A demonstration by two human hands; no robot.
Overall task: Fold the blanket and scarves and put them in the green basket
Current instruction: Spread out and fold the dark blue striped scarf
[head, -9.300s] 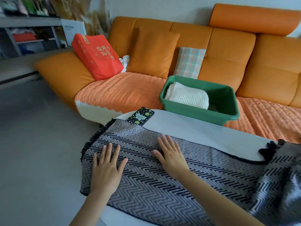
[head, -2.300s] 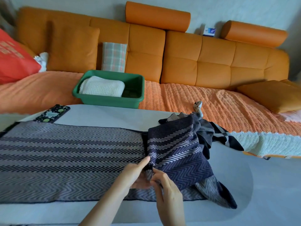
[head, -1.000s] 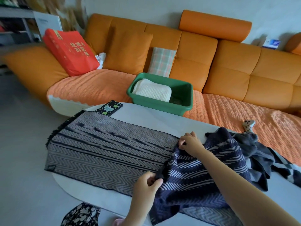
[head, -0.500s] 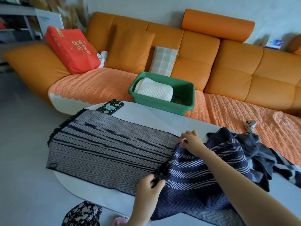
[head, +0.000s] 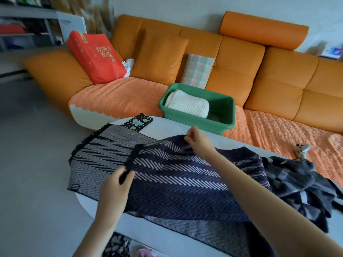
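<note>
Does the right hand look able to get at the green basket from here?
Probably yes: the green basket sits just beyond the right hand, nothing between, though that hand pinches the scarf.

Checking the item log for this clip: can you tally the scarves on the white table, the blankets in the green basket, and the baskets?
Scarves: 2 (grey-navy herringbone woven scarf, crumpled dark grey checked scarf)
Blankets: 1 (folded cream knit blanket)
Baskets: 1 (green plastic basket)
Total: 4

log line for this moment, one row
step: chevron scarf fold | left grip: pinches near corner | right grip: pinches far corner | green basket: white blanket inside
</note>
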